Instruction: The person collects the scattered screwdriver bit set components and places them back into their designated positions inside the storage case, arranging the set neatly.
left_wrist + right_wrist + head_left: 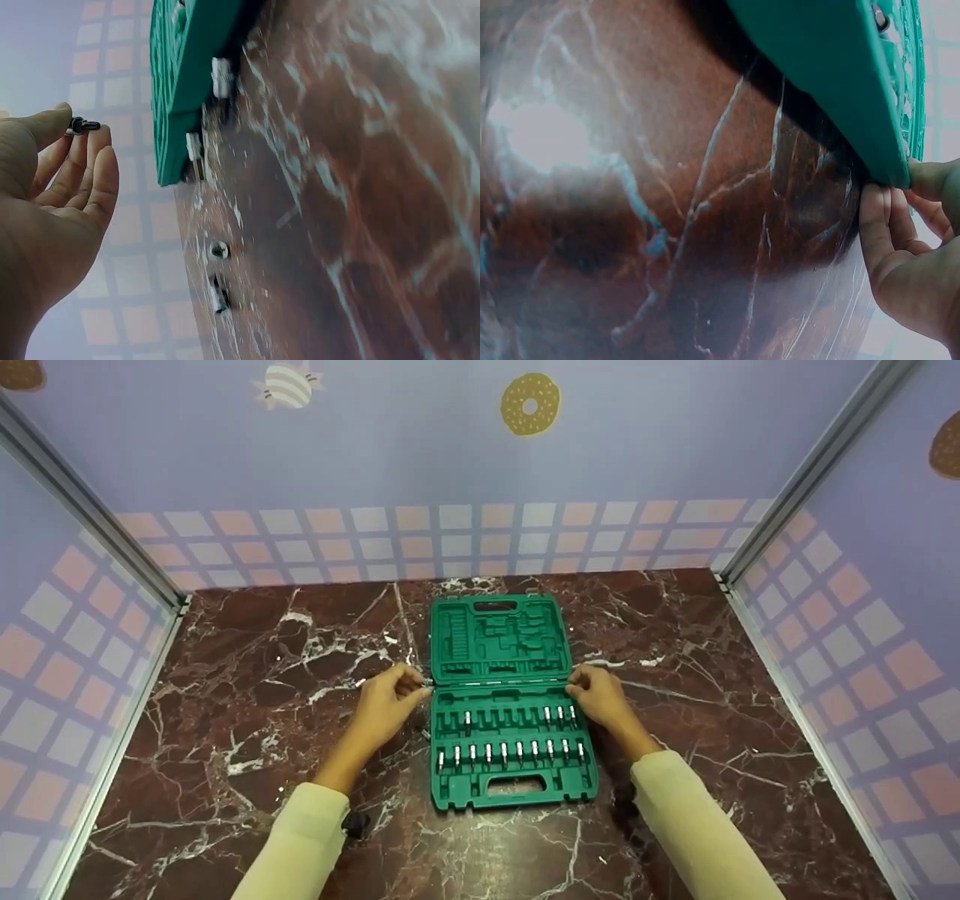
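A green tool case (501,739) lies opened flat on the marbled table, its lid (499,637) folded back and its moulded slots facing up. Between thumb and fingertips, my left hand (386,701) pinches a small bit socket (81,126) with a dark tip, just left of the case near the hinge. With thumb on top and fingers underneath, my right hand (598,697) grips the case's right edge by the hinge. A row of bit sockets (504,753) stands in the front slots. Behind them are one socket (468,723) at left and several at right.
Loose sockets lie on the table left of the case, among them one beside its edge (223,79) and a darker one (218,294) farther off. Patterned panels (420,540) with metal corner rails (817,450) enclose the back and sides of the table (247,720).
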Motion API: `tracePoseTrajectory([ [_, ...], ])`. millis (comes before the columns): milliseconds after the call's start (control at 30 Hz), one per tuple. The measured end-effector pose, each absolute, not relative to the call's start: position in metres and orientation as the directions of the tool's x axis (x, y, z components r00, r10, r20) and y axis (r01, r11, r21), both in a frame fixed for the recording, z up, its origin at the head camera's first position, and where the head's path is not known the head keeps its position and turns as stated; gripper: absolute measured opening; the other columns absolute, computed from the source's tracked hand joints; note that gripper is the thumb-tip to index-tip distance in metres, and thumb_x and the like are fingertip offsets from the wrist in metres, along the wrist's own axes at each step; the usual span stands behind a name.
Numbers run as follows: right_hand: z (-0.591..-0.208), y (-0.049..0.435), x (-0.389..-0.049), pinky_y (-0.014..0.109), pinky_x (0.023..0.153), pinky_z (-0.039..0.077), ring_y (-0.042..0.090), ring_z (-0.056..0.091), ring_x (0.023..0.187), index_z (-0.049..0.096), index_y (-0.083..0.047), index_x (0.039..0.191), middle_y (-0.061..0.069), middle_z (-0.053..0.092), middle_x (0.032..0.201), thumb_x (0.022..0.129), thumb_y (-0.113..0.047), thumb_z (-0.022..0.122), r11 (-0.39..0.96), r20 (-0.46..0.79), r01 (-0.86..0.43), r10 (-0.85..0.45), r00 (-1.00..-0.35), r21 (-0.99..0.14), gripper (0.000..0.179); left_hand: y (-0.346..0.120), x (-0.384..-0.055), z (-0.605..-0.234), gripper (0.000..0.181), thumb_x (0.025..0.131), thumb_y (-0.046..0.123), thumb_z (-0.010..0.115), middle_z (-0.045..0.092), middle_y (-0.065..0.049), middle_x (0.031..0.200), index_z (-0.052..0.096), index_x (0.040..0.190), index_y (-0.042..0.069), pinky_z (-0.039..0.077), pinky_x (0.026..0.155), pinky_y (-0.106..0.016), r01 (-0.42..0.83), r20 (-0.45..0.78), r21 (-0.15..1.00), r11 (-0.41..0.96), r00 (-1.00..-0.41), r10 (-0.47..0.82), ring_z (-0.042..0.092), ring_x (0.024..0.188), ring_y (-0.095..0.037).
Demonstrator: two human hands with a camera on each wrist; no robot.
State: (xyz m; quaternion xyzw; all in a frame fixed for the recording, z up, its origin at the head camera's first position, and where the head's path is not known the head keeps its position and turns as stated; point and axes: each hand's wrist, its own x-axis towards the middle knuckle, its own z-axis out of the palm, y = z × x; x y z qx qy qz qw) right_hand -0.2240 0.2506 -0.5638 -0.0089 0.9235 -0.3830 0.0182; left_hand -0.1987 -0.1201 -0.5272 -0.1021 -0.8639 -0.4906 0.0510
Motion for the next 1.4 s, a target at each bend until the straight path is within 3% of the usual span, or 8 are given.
tracePoseTrajectory([
  [300,-0.568,0.249,-0.221,0.043,0.073,0.051,0.027,0.062,0.08,0.07,-0.004,0.101,0.014,0.071,0.092,0.097,-0.009,0.071,0.712,-0.031,0.003,-0.026,-0.999,-0.702,0.007,-0.096,-0.193,-0.525,0.013,0.09,0.008,0.08,0.073,-0.004,0.092,0.071,0.099,0.007,0.06,0.078,-0.037,0.212,0.129,0.86,0.464,-0.97,0.204,0.069,0.082,-0.017],
  [600,-0.568,0.247,-0.221,0.04,0.071,0.05,0.025,0.061,0.079,0.07,-0.004,0.101,0.013,0.071,0.091,0.097,-0.01,0.071,0.704,-0.039,0.008,-0.028,-0.999,-0.71,0.007,-0.067,-0.189,-0.51,0.013,0.09,0.008,0.079,0.074,-0.005,0.096,0.07,0.1,0.008,0.061,0.08,-0.032,0.256,0.126,0.873,0.415,-0.941,0.315,0.071,0.087,-0.017],
  [967,-0.566,0.249,-0.223,0.047,0.078,0.053,0.029,0.064,0.084,0.07,-0.003,0.101,0.016,0.073,0.096,0.096,-0.008,0.071,0.698,-0.031,0.005,-0.026,-0.999,-0.716,0.007,-0.041,-0.19,-0.505,0.015,0.094,0.011,0.076,0.072,-0.004,0.101,0.07,0.106,0.005,0.06,0.08,-0.031,0.246,0.082,0.906,0.345,-0.901,0.426,0.069,0.089,-0.015],
  [1200,-0.564,0.252,-0.223,0.05,0.08,0.053,0.032,0.064,0.087,0.069,-0.002,0.101,0.017,0.073,0.099,0.097,-0.008,0.07,0.7,-0.026,-0.005,-0.033,-0.999,-0.714,0.007,-0.024,-0.195,-0.507,0.011,0.095,0.011,0.075,0.073,-0.007,0.104,0.071,0.105,0.01,0.06,0.082,-0.032,0.232,0.041,0.896,0.379,-0.893,0.448,0.07,0.093,-0.017],
  [1400,-0.564,0.251,-0.223,0.045,0.075,0.052,0.027,0.062,0.081,0.07,-0.003,0.103,0.015,0.071,0.094,0.097,-0.01,0.07,0.697,-0.039,0.001,-0.04,-0.998,-0.718,0.008,-0.008,-0.199,-0.508,0.009,0.095,0.01,0.074,0.071,-0.004,0.1,0.072,0.104,0.01,0.059,0.081,-0.033,0.212,-0.011,0.877,0.432,-0.888,0.459,0.067,0.092,-0.015],
])
